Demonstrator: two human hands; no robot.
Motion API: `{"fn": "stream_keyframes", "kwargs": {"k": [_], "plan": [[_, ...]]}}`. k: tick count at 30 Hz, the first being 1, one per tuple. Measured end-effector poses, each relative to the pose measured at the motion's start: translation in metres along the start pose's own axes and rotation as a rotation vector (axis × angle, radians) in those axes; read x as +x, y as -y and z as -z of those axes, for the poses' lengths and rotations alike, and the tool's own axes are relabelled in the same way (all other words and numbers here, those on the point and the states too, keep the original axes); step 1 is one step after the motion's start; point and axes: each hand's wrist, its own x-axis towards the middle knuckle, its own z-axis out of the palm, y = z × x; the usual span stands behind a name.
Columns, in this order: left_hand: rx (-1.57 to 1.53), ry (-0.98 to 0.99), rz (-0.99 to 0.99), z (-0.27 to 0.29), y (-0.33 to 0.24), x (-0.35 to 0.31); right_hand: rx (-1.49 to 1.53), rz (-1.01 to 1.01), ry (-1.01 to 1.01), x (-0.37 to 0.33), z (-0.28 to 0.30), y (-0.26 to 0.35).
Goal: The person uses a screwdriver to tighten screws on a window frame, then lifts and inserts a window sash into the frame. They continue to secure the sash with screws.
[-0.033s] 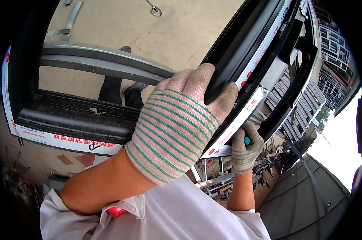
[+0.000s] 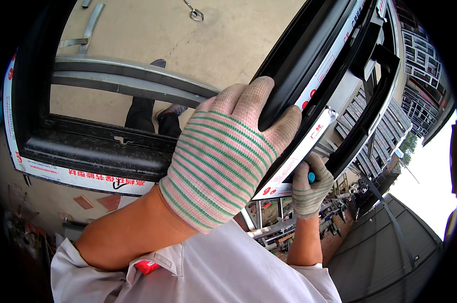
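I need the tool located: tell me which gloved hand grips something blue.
The right hand, the smaller-looking one low under the black window frame; a blue tip shows between its fingers. The left hand only clasps the frame's edge.

A knitted work glove, pale with green and pink stripes, is worn on the left hand, and a matching one on the right hand. Both forearms are left bare below rolled light grey sleeves, one marked by a small red tab.
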Motion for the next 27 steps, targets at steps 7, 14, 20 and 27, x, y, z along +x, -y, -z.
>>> {"fn": "stream_keyframes", "kwargs": {"k": [7, 14, 20, 27], "plan": [[0.076, -0.057, -0.091, -0.014, 0.002, 0.008, 0.033, -0.005, -0.026, -0.004, 0.005, 0.003], [0.253, 0.020, -0.152, -0.009, -0.002, 0.011, 0.060, -0.049, 0.001, -0.005, 0.008, 0.006], [0.269, 0.053, -0.156, -0.007, -0.005, 0.012, 0.059, -0.030, -0.011, -0.004, 0.008, 0.004], [0.228, 0.034, -0.153, -0.009, 0.000, 0.011, 0.060, -0.032, -0.019, -0.004, 0.007, 0.005]]}}
